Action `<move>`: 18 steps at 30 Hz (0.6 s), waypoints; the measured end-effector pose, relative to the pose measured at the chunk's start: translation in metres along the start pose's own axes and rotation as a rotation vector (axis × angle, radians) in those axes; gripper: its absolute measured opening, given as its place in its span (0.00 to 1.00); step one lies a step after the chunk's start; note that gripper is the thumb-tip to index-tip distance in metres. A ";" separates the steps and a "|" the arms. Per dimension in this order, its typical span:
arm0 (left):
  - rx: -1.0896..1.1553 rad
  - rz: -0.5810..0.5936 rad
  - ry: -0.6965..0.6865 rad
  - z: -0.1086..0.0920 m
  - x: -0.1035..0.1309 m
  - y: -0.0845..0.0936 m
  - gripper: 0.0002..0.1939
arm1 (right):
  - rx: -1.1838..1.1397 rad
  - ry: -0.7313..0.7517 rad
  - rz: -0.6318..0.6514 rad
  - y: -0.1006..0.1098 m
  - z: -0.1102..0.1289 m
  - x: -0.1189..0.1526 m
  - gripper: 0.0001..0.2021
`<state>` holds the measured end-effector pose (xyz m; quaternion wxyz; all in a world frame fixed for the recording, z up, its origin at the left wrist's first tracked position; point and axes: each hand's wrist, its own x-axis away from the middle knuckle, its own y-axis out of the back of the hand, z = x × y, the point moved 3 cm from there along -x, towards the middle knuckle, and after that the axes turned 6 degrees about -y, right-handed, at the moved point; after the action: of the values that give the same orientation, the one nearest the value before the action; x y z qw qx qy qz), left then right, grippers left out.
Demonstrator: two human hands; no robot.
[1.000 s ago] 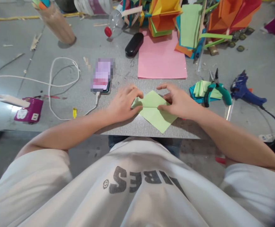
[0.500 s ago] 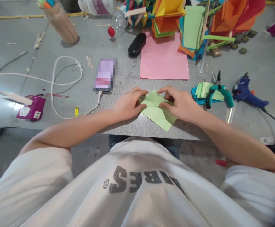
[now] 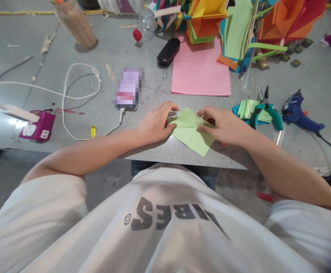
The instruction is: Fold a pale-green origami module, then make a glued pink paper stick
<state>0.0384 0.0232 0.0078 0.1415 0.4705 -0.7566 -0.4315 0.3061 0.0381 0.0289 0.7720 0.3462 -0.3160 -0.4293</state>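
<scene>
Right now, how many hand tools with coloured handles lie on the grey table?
2: the teal-handled pliers rest on folded paper right of the right hand; the blue glue gun lies further right. Others may hide in the clutter behind.

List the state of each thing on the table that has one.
Green paper: partly folded, flat on the table, pressed by both hands.
Left hand: on the paper's left edge.
Right hand: on its right edge.
Phone: cable plugged in.
Bottle: lying down, capped.
Pliers: resting on folded papers.
Black case: shut.
</scene>
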 end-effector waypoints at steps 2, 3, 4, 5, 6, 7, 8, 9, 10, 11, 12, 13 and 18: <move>-0.060 0.011 -0.036 0.000 0.001 0.001 0.18 | -0.095 -0.086 0.062 0.004 -0.002 0.003 0.25; -0.095 0.030 -0.082 0.001 0.001 0.000 0.14 | -0.152 -0.119 0.095 0.007 -0.002 0.005 0.28; -0.128 0.057 -0.138 0.001 0.001 0.000 0.11 | -0.211 -0.144 0.142 0.010 -0.003 0.007 0.30; -0.154 0.084 -0.194 0.002 0.001 -0.001 0.10 | -0.268 -0.162 0.204 0.014 -0.003 0.009 0.31; -0.171 0.104 -0.246 0.003 0.001 -0.002 0.11 | -0.318 -0.169 0.273 0.018 -0.004 0.011 0.30; -0.179 0.116 -0.290 0.004 0.001 -0.002 0.12 | -0.355 -0.164 0.338 0.021 -0.004 0.013 0.30; -0.181 0.119 -0.324 0.004 0.000 -0.002 0.13 | -0.379 -0.147 0.388 0.025 -0.004 0.015 0.30; -0.182 0.113 -0.348 0.005 0.000 -0.002 0.13 | -0.391 -0.123 0.426 0.028 -0.005 0.016 0.30; -0.187 0.104 -0.362 0.005 0.001 -0.001 0.13 | -0.395 -0.094 0.449 0.030 -0.005 0.016 0.30; -0.198 0.099 -0.369 0.004 0.001 0.000 0.12 | -0.391 -0.063 0.461 0.032 -0.006 0.016 0.30; -0.218 0.100 -0.372 0.003 0.002 0.001 0.11 | -0.380 -0.030 0.468 0.032 -0.006 0.016 0.29; -0.242 0.106 -0.371 0.001 0.004 0.001 0.09 | -0.362 0.005 0.470 0.031 -0.005 0.016 0.29; -0.300 0.155 -0.392 -0.012 0.011 0.002 0.10 | -0.274 0.045 0.442 0.023 -0.001 0.016 0.20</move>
<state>0.0387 0.0081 0.0145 0.0928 0.2923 -0.7308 -0.6098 0.3242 0.0334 0.0502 0.8935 0.1704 -0.3057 -0.2813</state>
